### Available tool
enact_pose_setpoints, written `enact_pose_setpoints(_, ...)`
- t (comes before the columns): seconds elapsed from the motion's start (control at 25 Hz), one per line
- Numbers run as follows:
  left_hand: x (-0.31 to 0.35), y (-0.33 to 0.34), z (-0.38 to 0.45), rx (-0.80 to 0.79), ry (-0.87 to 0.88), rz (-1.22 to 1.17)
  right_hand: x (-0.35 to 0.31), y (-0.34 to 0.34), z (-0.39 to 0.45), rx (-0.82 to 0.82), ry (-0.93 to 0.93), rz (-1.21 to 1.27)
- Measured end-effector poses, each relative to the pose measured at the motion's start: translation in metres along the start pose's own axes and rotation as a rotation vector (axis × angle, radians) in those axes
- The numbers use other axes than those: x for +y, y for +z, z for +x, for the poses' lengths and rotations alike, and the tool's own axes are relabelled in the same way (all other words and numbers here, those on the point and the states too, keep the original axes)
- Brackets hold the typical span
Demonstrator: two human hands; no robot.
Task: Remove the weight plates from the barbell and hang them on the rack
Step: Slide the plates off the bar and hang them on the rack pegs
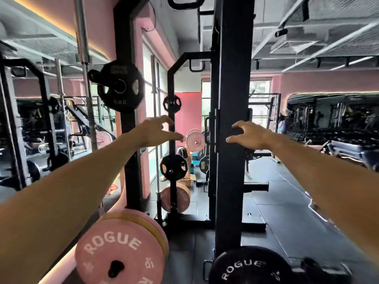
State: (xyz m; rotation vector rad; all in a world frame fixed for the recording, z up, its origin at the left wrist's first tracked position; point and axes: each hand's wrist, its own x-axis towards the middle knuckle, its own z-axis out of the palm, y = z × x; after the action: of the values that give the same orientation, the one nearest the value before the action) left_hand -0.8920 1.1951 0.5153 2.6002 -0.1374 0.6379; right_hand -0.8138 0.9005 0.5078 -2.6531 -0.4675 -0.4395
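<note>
1. Both my arms reach forward at chest height. My left hand (159,131) is spread, fingers apart and slightly bent, holding nothing, in the air to the left of the near rack upright (230,140).
2. My right hand (247,135) is also spread; its thumb and fingertips lie against the right face of that upright, not wrapped round it.
3. The upright stands straight in front of me, between my hands, and blocks much of the view behind it. A short black peg (256,186) sticks out of it to the right, bare.
4. Plates near me: one stack of pink ROGUE plates (121,253) at lower left, with tan ones sandwiched in; I cannot count the layers exactly. One black ROGUE plate (250,267) sits at the bottom, at the upright's foot.
5. On the left post hangs one black 5KG plate (121,87), with a smaller black plate (94,76) beside it.
6. The farther rack (171,119) carries two black plates and one pink plate.
7. A steel bar (83,37) stands upright at upper left.
</note>
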Motion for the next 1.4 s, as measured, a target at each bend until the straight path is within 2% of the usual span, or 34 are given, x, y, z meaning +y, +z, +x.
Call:
enact_pose_setpoints(0.24,0.076,0.033,-0.079,-0.070,0.010,-0.005,0.062,-0.037,-0.103,-0.053,0.049,0.006)
enact_pose_setpoints(0.44,0.128,0.053,-0.111,-0.108,-0.015,-0.017,0.104,-0.071,-0.162,-0.088,0.085,0.011)
enact_pose_setpoints(0.64,0.162,0.081,-0.094,-0.069,-0.009,-0.037,0.147,-0.089,-0.162,-0.095,0.094,0.015)
enact_pose_setpoints(0.76,0.173,0.120,-0.064,-0.053,-0.019,-0.057,0.185,-0.083,-0.137,-0.080,0.085,0.032)
enact_pose_setpoints(1.08,0.175,0.237,0.014,-0.004,-0.067,-0.034,0.296,-0.025,-0.059,-0.063,0.067,0.059)
enact_pose_setpoints(1.4,0.104,0.400,-0.082,-0.020,-0.086,-0.015,0.387,0.140,-0.134,-0.091,0.075,0.022)
